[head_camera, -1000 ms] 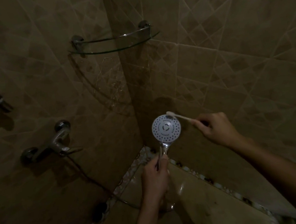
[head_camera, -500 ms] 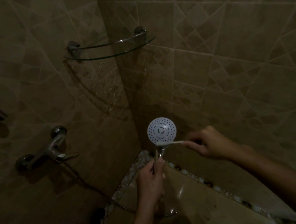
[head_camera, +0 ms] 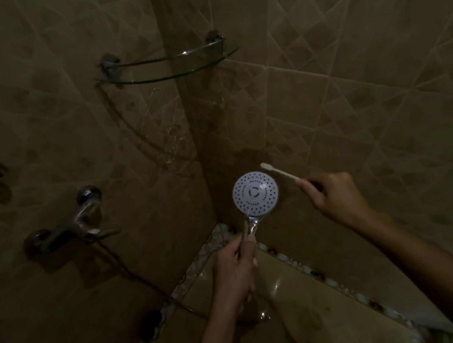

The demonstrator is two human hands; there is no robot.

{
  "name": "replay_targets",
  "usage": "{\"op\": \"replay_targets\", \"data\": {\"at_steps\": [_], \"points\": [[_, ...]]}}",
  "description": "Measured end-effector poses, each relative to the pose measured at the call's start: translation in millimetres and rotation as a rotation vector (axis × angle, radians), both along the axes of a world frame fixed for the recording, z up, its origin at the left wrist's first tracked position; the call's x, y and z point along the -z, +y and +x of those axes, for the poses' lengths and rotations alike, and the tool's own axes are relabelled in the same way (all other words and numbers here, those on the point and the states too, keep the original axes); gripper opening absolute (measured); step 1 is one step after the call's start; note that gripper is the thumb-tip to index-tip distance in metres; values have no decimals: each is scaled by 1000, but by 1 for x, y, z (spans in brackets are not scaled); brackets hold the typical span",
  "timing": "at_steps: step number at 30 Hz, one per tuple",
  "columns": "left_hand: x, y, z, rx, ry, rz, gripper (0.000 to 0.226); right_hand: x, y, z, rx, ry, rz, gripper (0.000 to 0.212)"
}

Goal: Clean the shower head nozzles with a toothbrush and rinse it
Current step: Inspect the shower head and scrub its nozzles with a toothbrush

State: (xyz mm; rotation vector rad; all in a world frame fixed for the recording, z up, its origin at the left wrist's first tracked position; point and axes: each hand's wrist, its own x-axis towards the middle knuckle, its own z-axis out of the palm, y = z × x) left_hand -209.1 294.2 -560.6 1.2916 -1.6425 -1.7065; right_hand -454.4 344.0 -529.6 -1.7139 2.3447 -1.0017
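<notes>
The round white shower head (head_camera: pixel 255 193) faces me with its dotted nozzle face, held upright in the dim shower corner. My left hand (head_camera: pixel 236 268) is shut on its chrome handle just below the head. My right hand (head_camera: pixel 334 199) grips the handle end of a white toothbrush (head_camera: pixel 280 171), which points up and to the left. The brush's bristle end is just above and to the right of the head's rim, a small gap apart from it.
A chrome mixer tap (head_camera: pixel 76 222) is on the left wall, and its hose (head_camera: pixel 135 272) runs down toward the floor corner. A glass corner shelf (head_camera: pixel 168 66) hangs above. Brown tiled walls close in on both sides. A pebble border (head_camera: pixel 202 258) edges the floor.
The toothbrush has swung from across the lower edge of the shower head up to its upper right, off the face. The shower head and my left hand stayed about where they were.
</notes>
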Motion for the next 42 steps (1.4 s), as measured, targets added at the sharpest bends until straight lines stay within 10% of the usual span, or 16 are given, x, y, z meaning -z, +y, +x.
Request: {"op": "replay_targets", "data": {"at_steps": [5,10,15,20,25,30,36,42], "points": [[2,0,2,0,7,20,36,-4,10,10,-375,6,223,33],[0,-2,3,0,16,26,36,-3,5,-2,-24,60,2,27],[-1,-1,1,0,36,46,34,1,18,12,-412,70,161,26],[-1,-5,2,25,32,72,38,3,9,-2,2,45,-19,19],[-5,-5,2,33,52,91,35,1,22,6,-384,27,176,24],[-4,-9,0,15,67,148,37,5,16,-1,-28,62,-17,37],[-2,-8,4,17,80,154,32,-5,21,9,-364,-7,158,22],[-7,-8,8,-6,83,170,39,-11,15,0,-5,53,-31,23]]}}
